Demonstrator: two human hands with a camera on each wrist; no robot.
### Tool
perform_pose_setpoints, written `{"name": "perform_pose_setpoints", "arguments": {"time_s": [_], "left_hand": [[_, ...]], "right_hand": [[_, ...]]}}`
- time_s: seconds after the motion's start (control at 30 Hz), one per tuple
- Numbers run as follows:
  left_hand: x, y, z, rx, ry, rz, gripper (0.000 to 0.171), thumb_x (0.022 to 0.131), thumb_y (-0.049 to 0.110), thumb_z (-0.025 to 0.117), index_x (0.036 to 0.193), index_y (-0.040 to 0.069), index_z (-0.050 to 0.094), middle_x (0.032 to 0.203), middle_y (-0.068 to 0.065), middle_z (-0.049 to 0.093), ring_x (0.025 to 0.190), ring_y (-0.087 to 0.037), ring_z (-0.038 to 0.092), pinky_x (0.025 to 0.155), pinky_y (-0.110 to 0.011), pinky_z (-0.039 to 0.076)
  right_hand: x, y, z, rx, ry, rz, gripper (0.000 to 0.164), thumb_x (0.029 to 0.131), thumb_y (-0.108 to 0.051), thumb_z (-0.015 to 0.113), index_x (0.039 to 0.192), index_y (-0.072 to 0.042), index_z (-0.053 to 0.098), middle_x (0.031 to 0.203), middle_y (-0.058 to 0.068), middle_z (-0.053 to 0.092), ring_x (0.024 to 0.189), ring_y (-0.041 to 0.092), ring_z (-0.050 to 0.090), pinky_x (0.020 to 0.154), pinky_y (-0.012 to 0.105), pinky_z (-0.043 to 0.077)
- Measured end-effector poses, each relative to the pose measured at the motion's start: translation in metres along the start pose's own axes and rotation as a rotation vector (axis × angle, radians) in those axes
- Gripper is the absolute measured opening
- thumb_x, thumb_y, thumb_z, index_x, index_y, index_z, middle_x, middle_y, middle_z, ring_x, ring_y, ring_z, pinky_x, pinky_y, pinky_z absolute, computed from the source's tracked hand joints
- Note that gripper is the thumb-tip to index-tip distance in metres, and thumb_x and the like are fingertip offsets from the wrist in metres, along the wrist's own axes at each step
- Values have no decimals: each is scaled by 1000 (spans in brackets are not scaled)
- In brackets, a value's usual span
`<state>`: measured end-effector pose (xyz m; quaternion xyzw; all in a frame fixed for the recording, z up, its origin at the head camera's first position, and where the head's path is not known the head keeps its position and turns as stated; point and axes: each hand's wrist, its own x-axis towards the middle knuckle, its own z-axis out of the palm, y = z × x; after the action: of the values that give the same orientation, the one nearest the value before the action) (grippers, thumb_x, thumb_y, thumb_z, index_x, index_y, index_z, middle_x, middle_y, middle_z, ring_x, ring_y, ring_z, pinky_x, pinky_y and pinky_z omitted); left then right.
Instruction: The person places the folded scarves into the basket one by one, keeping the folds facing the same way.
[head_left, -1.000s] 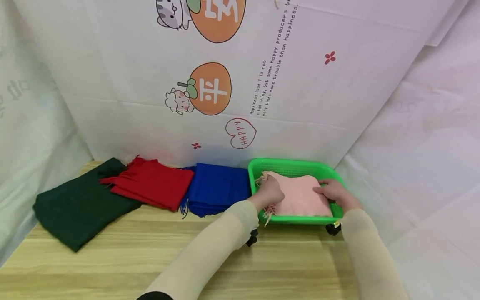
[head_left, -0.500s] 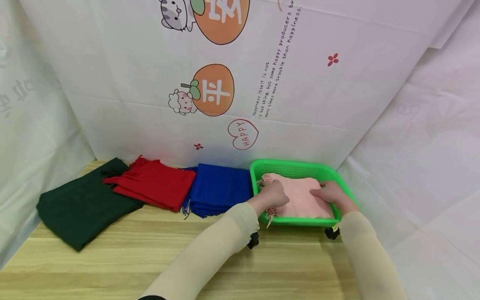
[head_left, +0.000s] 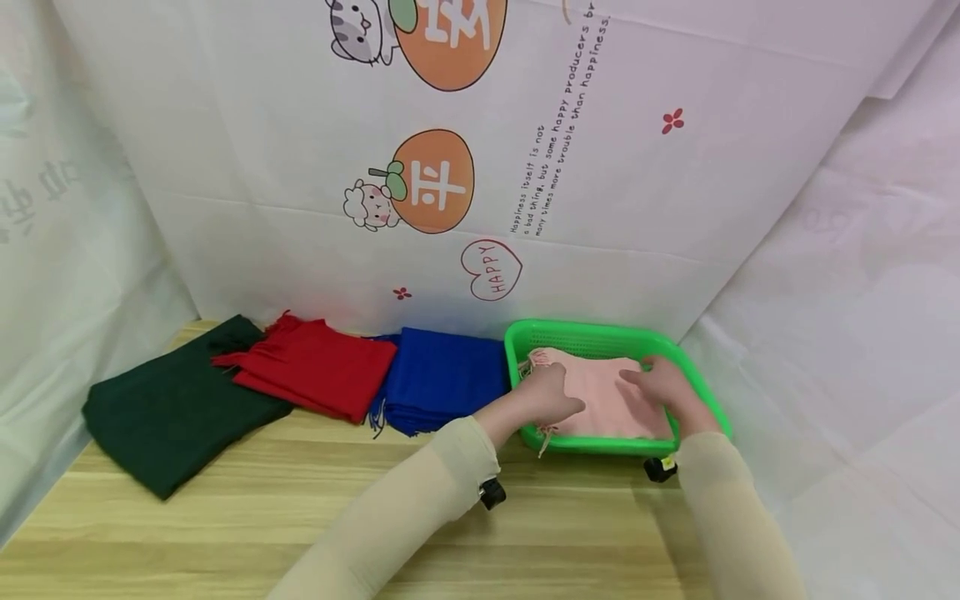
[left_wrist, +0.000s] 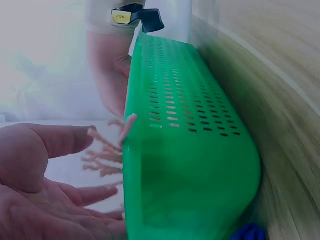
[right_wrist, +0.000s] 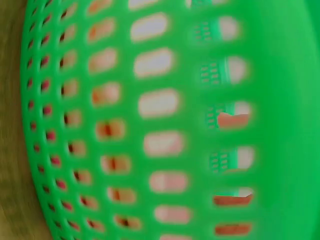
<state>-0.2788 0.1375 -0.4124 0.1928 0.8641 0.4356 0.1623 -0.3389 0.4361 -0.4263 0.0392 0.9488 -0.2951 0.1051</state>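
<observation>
A folded pink fringed scarf [head_left: 600, 392] lies inside the green plastic basket [head_left: 607, 447]. Over the scarf's left, fringed side is my left hand [head_left: 546, 395], its fingers straight and relaxed. In the left wrist view, that hand [left_wrist: 55, 200] has thumb and fingers spread beside the basket's rim, with nothing between them; pink fringe [left_wrist: 107, 157] hangs over the rim. My right hand [head_left: 666, 390] is at the scarf's right edge, thumb held apart from the fingers. The right wrist view is filled by the basket's slotted wall [right_wrist: 295, 120], which mostly hides that hand.
Left of the basket, along the wall, lie a folded blue scarf [head_left: 446, 375], a red scarf [head_left: 322, 367] and a dark green cloth [head_left: 180, 408]. The red one overlaps the green. White printed sheeting [head_left: 600, 275] rises behind the wooden table [head_left: 570, 525].
My left hand has let go of the scarf's fringed side and loosened. My right thumb has lifted a little from the scarf. The scarf stays in the basket; the head view has shifted slightly.
</observation>
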Motion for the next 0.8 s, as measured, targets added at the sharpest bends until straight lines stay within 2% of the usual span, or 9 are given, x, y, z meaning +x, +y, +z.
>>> {"name": "perform_pose_setpoints", "arguments": {"time_s": [0.07, 0.13, 0.2, 0.23, 0.3, 0.37, 0.53, 0.8], "left_hand": [[-5, -1, -2, 0, 18, 23, 72, 109, 32, 74, 167, 1, 45, 101, -7, 68, 51, -19, 53, 67, -36, 54], [-9, -3, -5, 9, 55, 47, 75, 109, 34, 74, 169, 2, 43, 120, -10, 72, 64, -18, 61, 77, -37, 59], [-15, -6, -8, 9, 98, 71, 74, 109, 35, 74, 168, 2, 45, 140, -15, 70, 90, -19, 71, 91, -40, 61], [-18, -8, -10, 11, 125, 79, 73, 108, 36, 74, 167, 2, 46, 149, -15, 66, 105, -21, 72, 99, -42, 60], [-22, -14, -13, 8, 178, 93, 72, 108, 36, 74, 166, 3, 47, 163, -14, 56, 134, -24, 65, 111, -45, 56], [-28, -20, -16, -15, 209, 105, 72, 108, 36, 74, 167, 4, 47, 166, -14, 54, 147, -29, 57, 117, -49, 52], [-40, -35, -24, -53, 262, 131, 70, 109, 36, 71, 168, 7, 46, 168, -14, 51, 150, -31, 53, 115, -52, 51], [-62, -52, -41, -38, 314, 137, 73, 107, 40, 76, 165, 7, 48, 165, -16, 52, 151, -36, 51, 118, -59, 49]], "right_hand": [[-5, -5, 1, 3, 11, -1, 93, 115, -46, 58, 168, 19, 17, 170, 44, 25, 156, 64, 28, 123, 74, 34], [-10, -10, 2, 24, 27, -6, 95, 115, -49, 57, 169, 17, 16, 171, 44, 25, 156, 64, 28, 123, 73, 34], [-15, -15, 4, 63, 43, -15, 96, 114, -51, 58, 170, 15, 16, 172, 42, 25, 157, 62, 28, 124, 72, 35], [-18, -18, 5, 85, 49, -22, 96, 114, -52, 59, 171, 14, 17, 172, 42, 25, 158, 61, 29, 124, 72, 35], [-22, -24, 10, 130, 66, -43, 96, 113, -51, 61, 171, 13, 19, 173, 41, 26, 159, 59, 29, 125, 70, 36], [-26, -30, 15, 162, 81, -65, 95, 113, -50, 62, 171, 11, 21, 173, 40, 27, 159, 58, 30, 125, 68, 36], [-37, -45, 27, 228, 106, -100, 93, 113, -50, 64, 173, 7, 22, 174, 37, 28, 160, 55, 30, 126, 68, 36], [-53, -63, 39, 306, 119, -133, 98, 110, -53, 68, 174, 5, 22, 174, 34, 30, 160, 52, 32, 126, 66, 37]]}}
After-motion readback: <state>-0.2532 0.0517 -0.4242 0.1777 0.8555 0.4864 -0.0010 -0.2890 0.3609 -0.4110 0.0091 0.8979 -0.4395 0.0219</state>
